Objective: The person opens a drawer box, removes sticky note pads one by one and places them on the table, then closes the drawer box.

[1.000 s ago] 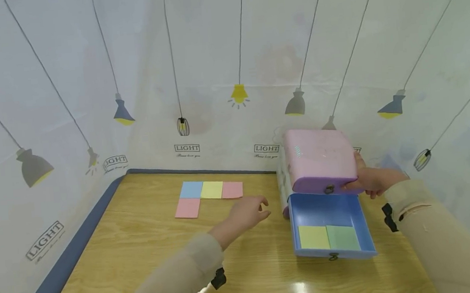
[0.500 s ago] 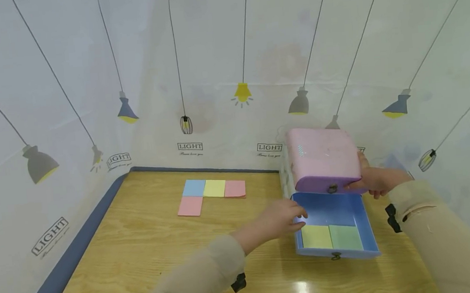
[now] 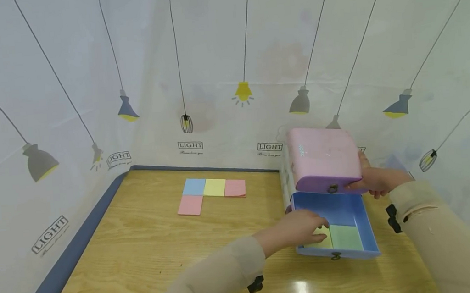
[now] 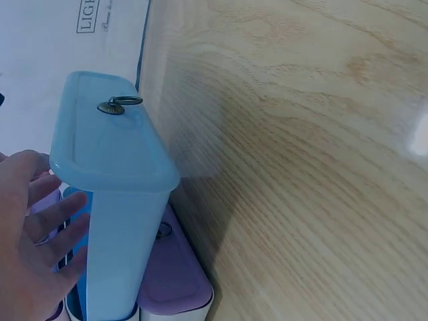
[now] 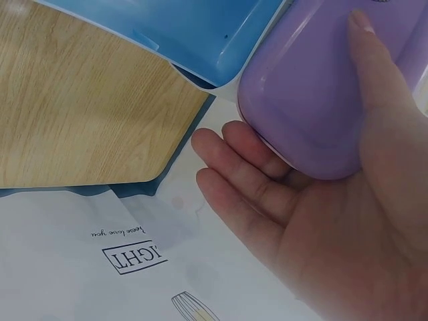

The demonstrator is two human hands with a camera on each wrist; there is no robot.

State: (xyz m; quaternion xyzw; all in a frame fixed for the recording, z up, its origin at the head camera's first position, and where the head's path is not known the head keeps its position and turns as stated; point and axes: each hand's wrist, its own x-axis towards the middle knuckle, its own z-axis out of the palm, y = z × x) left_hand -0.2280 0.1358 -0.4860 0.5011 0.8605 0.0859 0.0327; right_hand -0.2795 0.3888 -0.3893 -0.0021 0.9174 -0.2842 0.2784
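My left hand (image 3: 298, 229), fingers parted, reaches into the blue drawer (image 3: 341, 208), lower right in the head view, over a yellow note (image 3: 324, 245) beside a green note (image 3: 347, 238). My right hand (image 3: 373, 181) holds the pink box (image 3: 328, 155) by its corner. The left wrist view hides both notes but bares a purple drawer (image 4: 175, 275), lower centre.

One cabinet (image 3: 325, 151) has three drawers (image 3: 339, 207): one blue, two purple. Six notes (image 3: 215, 187) show: two yellow, two pink, one blue, one green. There are one left hand (image 3: 293, 229), one right hand (image 3: 380, 181), two sleeves (image 3: 224, 269), one table (image 3: 143, 250), nine printed lamps (image 3: 243, 90).
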